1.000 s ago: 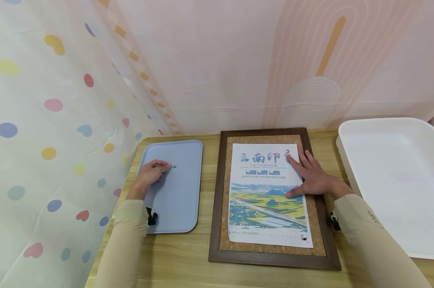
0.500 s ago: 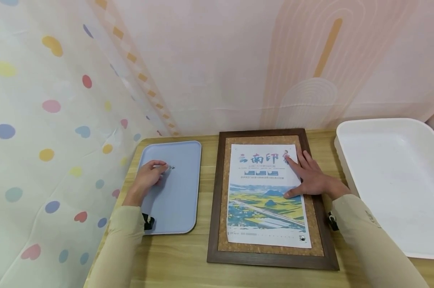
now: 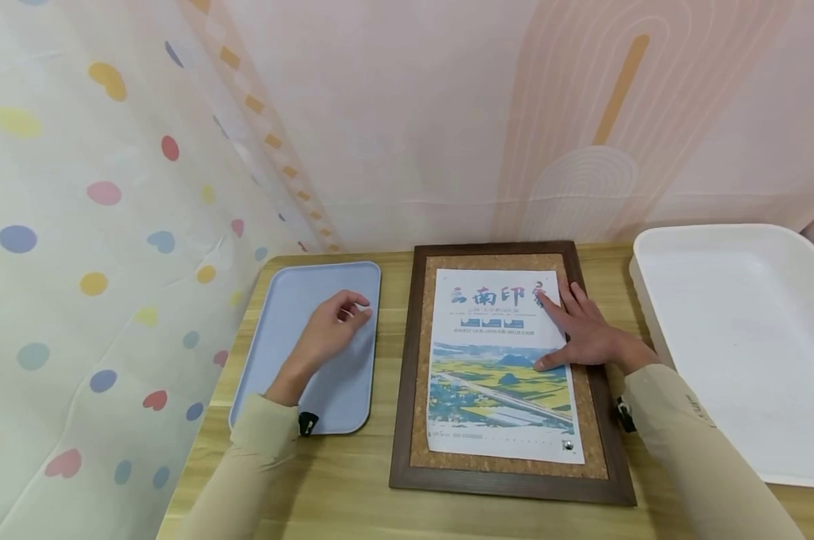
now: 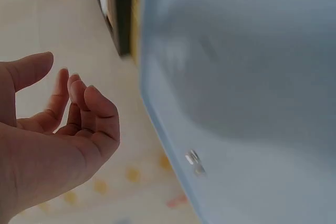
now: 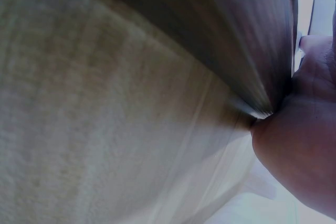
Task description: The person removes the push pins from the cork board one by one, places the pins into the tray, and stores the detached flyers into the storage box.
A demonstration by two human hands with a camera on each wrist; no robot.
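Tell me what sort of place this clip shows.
Probably a small staged craft or recording corner: a wooden table with a framed cork board and poster, trays either side, patterned sheets hung behind.

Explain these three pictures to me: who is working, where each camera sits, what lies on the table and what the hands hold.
A person works with bare hands. One camera sits on the head, one on each wrist.

On the wooden table lie a blue tray, a framed cork board with a poster, and a white tray.

The right hand presses flat on the poster. The left hand hovers over the blue tray with curled fingers; whether it holds anything I cannot tell. The left wrist view shows a small metal pin on that tray.
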